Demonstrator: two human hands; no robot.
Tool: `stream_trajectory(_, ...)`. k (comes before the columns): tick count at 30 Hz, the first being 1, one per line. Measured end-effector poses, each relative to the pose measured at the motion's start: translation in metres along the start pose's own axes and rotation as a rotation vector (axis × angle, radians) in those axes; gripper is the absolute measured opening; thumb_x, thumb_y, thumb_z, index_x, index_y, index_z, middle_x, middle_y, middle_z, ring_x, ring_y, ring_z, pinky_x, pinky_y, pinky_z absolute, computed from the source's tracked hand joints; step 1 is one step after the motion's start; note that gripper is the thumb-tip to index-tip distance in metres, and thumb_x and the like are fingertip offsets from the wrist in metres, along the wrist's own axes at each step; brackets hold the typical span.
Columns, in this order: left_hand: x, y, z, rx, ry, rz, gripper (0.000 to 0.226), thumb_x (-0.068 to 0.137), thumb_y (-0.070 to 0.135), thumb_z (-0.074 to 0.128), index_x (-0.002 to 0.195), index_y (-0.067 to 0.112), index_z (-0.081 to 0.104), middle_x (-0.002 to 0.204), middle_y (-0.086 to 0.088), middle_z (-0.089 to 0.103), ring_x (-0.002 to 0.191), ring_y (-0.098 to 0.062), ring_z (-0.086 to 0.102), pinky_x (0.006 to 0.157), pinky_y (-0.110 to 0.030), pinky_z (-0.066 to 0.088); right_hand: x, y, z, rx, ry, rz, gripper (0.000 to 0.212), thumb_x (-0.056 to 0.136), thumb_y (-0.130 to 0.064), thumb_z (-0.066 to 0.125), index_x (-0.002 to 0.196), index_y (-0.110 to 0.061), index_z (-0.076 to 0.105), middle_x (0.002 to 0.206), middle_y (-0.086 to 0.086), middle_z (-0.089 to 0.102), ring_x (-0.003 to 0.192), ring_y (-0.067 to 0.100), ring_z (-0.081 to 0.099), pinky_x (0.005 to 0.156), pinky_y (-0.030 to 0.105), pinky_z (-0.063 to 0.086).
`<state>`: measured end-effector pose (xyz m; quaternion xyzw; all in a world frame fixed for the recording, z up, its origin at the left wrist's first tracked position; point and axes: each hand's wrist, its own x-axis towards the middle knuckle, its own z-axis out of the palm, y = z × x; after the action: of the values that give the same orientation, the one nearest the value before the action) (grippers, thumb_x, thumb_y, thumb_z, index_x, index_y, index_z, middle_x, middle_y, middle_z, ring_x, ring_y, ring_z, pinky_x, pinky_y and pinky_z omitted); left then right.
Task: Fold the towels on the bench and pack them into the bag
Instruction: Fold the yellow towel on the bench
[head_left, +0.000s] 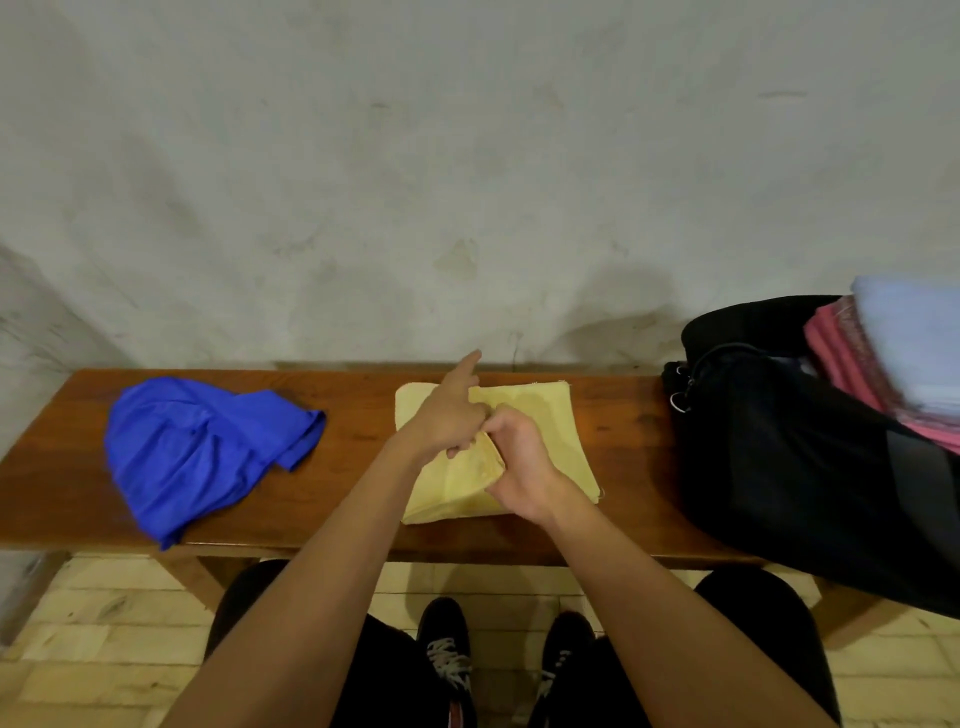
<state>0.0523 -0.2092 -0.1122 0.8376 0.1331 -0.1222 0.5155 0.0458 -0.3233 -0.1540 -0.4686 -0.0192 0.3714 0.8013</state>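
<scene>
A yellow towel lies partly folded in the middle of the wooden bench. My right hand grips a folded flap of it near the centre. My left hand rests on the towel's left part with the index finger pointing away, its other fingers curled at the same flap. A crumpled blue towel lies on the bench's left end. A black bag stands open at the right end, with folded pink and light blue towels showing in its mouth.
A bare grey wall rises right behind the bench. Below the bench's front edge are a tiled floor, my dark trousers and my black shoes. Bare wood shows between the two towels.
</scene>
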Motion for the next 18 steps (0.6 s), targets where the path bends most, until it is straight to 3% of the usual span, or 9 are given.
stream_trajectory(3,0.0,0.005,0.008,-0.032,-0.046,0.008,0.098,0.082,-0.01,0.052,0.153,0.039,0.006,0.158,0.004,0.024,0.046,-0.014,0.048,0.036,-0.024,0.034,0.004,-0.005,-0.011,0.137,0.023,0.03,0.053,0.084,-0.033,0.046,0.119,0.003,0.062,0.077,0.018,0.058,0.076,0.028,0.06,0.071,0.036,0.05)
stream_trajectory(5,-0.001,0.008,0.011,-0.041,-0.084,0.035,0.108,0.077,-0.014,0.054,0.152,0.043,0.001,0.159,0.007,0.02,0.047,-0.012,0.051,0.037,-0.024,0.034,0.008,-0.005,-0.011,0.114,0.06,0.071,0.051,0.095,-0.043,0.043,0.127,-0.008,0.063,0.081,0.018,0.063,0.079,0.028,0.065,0.074,0.038,0.052)
stream_trajectory(8,-0.003,0.006,0.016,-0.051,-0.149,0.071,0.117,0.072,-0.025,0.051,0.152,0.043,0.0,0.161,0.008,0.014,0.06,-0.004,0.061,0.04,-0.023,0.039,0.017,-0.001,-0.013,-0.114,0.172,0.087,0.051,0.098,-0.048,0.047,0.146,-0.029,0.044,0.104,0.01,0.074,0.099,0.026,0.07,0.105,0.048,0.046)
stream_trajectory(10,-0.006,0.002,0.016,-0.08,-0.199,0.104,0.116,0.073,-0.024,0.053,0.152,0.043,0.001,0.161,0.009,0.012,0.055,-0.008,0.06,0.044,-0.025,0.044,0.021,0.0,-0.018,-0.3,0.246,0.078,0.059,0.099,-0.04,0.047,0.154,-0.033,0.025,0.096,0.014,0.07,0.08,0.024,0.069,0.112,0.05,0.038)
stream_trajectory(11,-0.007,-0.002,0.014,-0.115,-0.206,0.118,0.113,0.076,-0.021,0.055,0.152,0.044,0.003,0.16,0.01,0.014,0.052,-0.011,0.058,0.046,-0.027,0.046,0.02,-0.001,-0.02,-0.333,0.266,0.079,0.056,0.102,-0.036,0.045,0.154,-0.034,0.024,0.094,0.018,0.065,0.075,0.024,0.067,0.112,0.047,0.038)
stream_trajectory(14,-0.01,-0.011,0.005,-0.197,-0.099,0.123,0.09,0.085,-0.003,0.061,0.15,0.041,0.018,0.149,0.015,0.032,0.051,-0.016,0.058,0.045,-0.028,0.046,0.021,-0.005,-0.028,-0.439,0.345,0.042,0.048,0.106,-0.031,0.038,0.153,-0.029,0.031,0.134,0.004,0.054,0.128,0.022,0.051,0.114,0.036,0.032)
stream_trajectory(15,-0.01,-0.014,0.003,-0.162,-0.013,0.127,0.076,0.09,0.006,0.061,0.149,0.037,0.025,0.142,0.017,0.039,0.054,-0.014,0.059,0.045,-0.027,0.047,0.021,-0.006,-0.03,-0.465,0.365,0.023,0.045,0.106,-0.031,0.037,0.152,-0.029,0.035,0.145,-0.003,0.048,0.135,0.02,0.045,0.113,0.036,0.034)
stream_trajectory(16,-0.012,-0.018,0.0,-0.079,0.081,0.133,0.061,0.093,0.016,0.059,0.146,0.034,0.033,0.135,0.018,0.044,0.063,-0.011,0.062,0.048,-0.027,0.049,0.021,-0.006,-0.033,-0.483,0.378,0.009,0.043,0.106,-0.031,0.037,0.15,-0.029,0.038,0.147,-0.005,0.047,0.134,0.019,0.046,0.113,0.038,0.037)
stream_trajectory(18,-0.011,-0.028,-0.002,0.192,0.253,0.165,0.041,0.098,0.028,0.051,0.139,0.031,0.045,0.124,0.018,0.047,0.097,-0.01,0.061,0.073,-0.028,0.052,0.018,-0.006,-0.039,-0.538,0.395,-0.01,0.04,0.107,-0.028,0.035,0.146,-0.026,0.044,0.141,-0.005,0.053,0.127,0.017,0.052,0.109,0.041,0.044)
